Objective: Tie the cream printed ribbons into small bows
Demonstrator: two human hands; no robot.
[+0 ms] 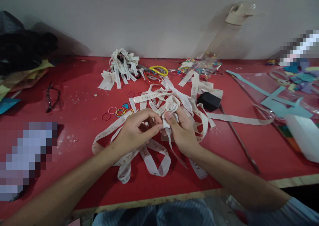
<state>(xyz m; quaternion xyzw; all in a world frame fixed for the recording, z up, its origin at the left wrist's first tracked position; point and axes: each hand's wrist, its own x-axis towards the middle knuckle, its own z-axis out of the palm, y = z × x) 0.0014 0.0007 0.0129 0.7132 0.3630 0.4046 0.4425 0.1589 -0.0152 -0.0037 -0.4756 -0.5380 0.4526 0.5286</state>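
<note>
Both of my hands meet over a tangled heap of white printed ribbon on the red tabletop. With thumb and fingertips, my left hand pinches the edge of a small folded bundle of ribbon. My right hand is closed around that same bundle, its thumb pressed on top. A loose ribbon tail hangs below the right fingers. Small coloured rubber bands lie just left of the heap. A black block-like object sits to its right.
Behind the heap lie a bunch of cut ribbon pieces, yellow-handled scissors and plastic packets. Glasses rest at left. A thin rod, light-blue paper cutouts and a white box-like object are at right.
</note>
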